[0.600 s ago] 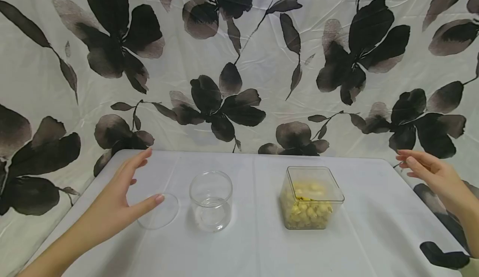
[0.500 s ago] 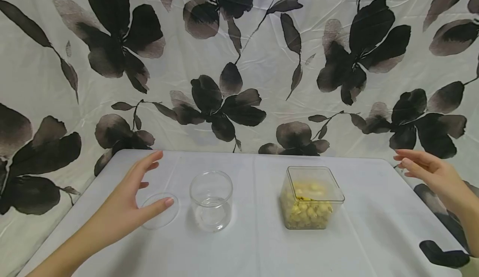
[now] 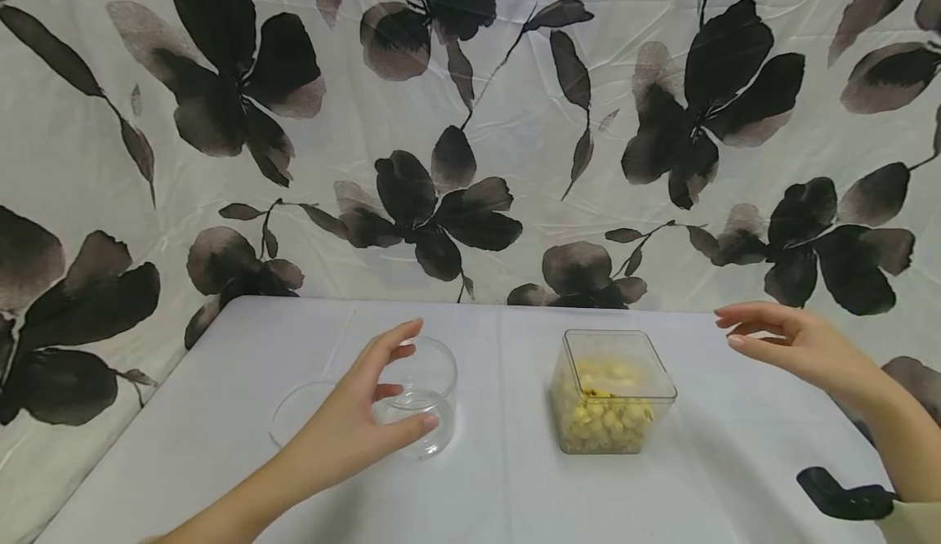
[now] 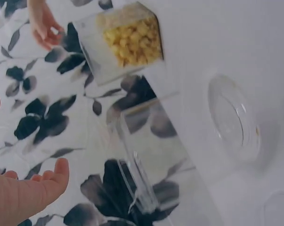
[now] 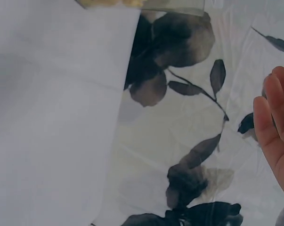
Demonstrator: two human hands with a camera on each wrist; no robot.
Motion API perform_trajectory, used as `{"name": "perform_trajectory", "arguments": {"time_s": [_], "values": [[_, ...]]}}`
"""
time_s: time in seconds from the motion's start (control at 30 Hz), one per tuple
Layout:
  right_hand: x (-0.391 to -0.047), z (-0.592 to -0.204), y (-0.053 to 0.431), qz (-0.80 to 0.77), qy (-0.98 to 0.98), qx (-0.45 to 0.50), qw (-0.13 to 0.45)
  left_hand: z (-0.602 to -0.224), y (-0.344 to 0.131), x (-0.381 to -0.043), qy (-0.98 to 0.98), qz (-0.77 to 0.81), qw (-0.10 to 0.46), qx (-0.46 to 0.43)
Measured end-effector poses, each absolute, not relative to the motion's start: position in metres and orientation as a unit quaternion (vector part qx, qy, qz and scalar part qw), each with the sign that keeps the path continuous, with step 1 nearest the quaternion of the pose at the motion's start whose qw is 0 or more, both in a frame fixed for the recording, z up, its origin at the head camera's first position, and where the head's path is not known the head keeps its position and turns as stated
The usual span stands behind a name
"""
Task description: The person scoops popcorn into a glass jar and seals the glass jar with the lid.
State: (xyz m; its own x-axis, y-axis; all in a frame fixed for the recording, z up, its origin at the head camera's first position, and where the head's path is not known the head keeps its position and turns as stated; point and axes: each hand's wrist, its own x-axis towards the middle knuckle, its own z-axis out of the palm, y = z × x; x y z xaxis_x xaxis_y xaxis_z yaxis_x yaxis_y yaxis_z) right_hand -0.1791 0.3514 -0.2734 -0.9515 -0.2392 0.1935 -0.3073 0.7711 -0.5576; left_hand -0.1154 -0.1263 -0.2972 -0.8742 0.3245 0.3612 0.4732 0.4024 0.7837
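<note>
My left hand (image 3: 360, 413) reaches in front of a clear round jar (image 3: 437, 397) in the head view, thumb and fingers spread apart, partly covering the jar. The left wrist view shows the jar (image 4: 233, 117) off to the right of the left hand (image 4: 28, 190), with nothing in the fingers. A thin clear round disc (image 3: 294, 413), partly hidden by the left hand, lies left of the jar. To the right stands a clear square container (image 3: 617, 393) with several small yellow pieces (image 3: 606, 421) inside. Loosely bent and holding nothing, my right hand (image 3: 801, 348) hovers right of this container.
A white-covered table (image 3: 507, 495) carries these things. Behind it hangs a white cloth (image 3: 309, 127) with dark flowers. A black strap (image 3: 845, 495) sits around the right wrist beside a pale sleeve (image 3: 912, 522).
My left hand has moved right, from over the round disc to in front of the jar. My right hand has shifted left towards the square container. The containers have stayed put.
</note>
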Motion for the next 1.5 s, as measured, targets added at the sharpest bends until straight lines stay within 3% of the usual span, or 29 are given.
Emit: {"name": "perform_trajectory", "arguments": {"time_s": [0.33, 0.8, 1.5], "values": [[-0.188, -0.282, 0.337, 0.319, -0.921, 0.223, 0.007, -0.324, -0.087, -0.126, -0.792, -0.570, -0.011, -0.219], [-0.191, -0.303, 0.325, 0.351, -0.906, 0.236, -0.033, -0.367, -0.025, -0.148, -0.755, -0.617, -0.053, -0.215], [-0.202, -0.314, 0.308, 0.437, -0.858, 0.243, -0.118, -0.387, 0.035, -0.198, -0.783, -0.589, -0.054, -0.195]]}}
